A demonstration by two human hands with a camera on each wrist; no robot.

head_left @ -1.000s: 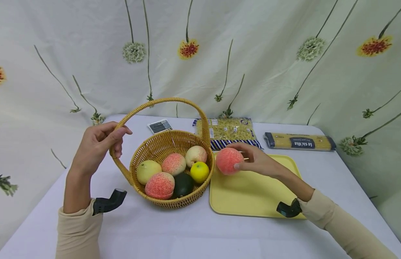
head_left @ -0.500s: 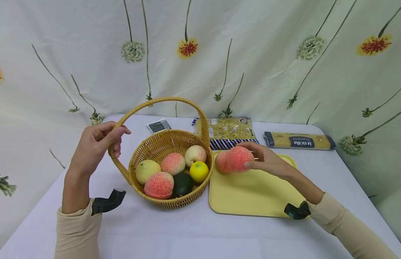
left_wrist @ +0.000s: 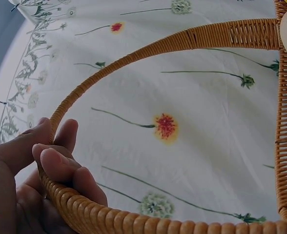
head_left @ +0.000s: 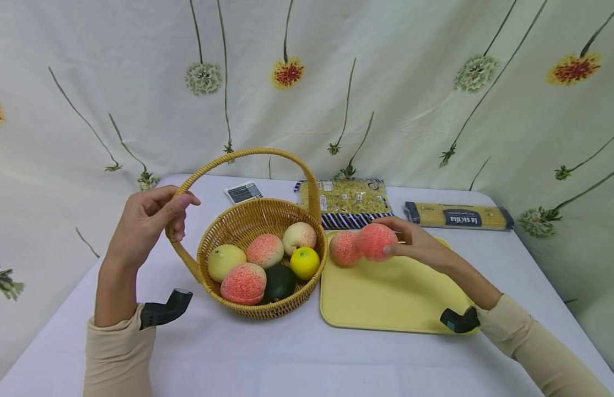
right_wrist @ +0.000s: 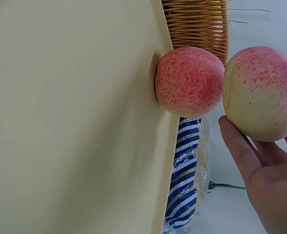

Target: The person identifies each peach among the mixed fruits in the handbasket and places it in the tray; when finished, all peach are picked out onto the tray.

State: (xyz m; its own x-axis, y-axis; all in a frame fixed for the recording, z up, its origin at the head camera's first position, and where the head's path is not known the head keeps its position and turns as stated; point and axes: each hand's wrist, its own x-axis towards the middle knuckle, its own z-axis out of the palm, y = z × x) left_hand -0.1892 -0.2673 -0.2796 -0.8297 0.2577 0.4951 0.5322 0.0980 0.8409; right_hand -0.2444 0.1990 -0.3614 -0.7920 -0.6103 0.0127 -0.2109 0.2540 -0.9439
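Note:
My left hand (head_left: 150,220) grips the arched handle of a wicker basket (head_left: 259,313) at its left side; in the left wrist view the fingers (left_wrist: 60,163) curl round the handle. Inside the basket sit two pink-speckled peaches, a paler peach (head_left: 299,238), a pale yellow round fruit (head_left: 226,263), a yellow lemon-like fruit (head_left: 305,263) and a dark green fruit (head_left: 280,283). With thumb and fingers my right hand (head_left: 421,245) holds a pink peach (head_left: 376,242) over the yellow tray (head_left: 386,298). Another peach (right_wrist: 190,80) rests at the tray's back left corner, right beside the held one.
Behind the tray lies a bag of pasta (head_left: 356,198) with a blue-striped end. A spaghetti pack (head_left: 458,216) is at the back right, and a small printed packet (head_left: 243,193) behind the basket. A flowered cloth (head_left: 386,110) hangs along the table's back.
My right hand has moved to the right with its peach, bringing the peach on the tray into view. The left hand keeps its grip on the basket handle.

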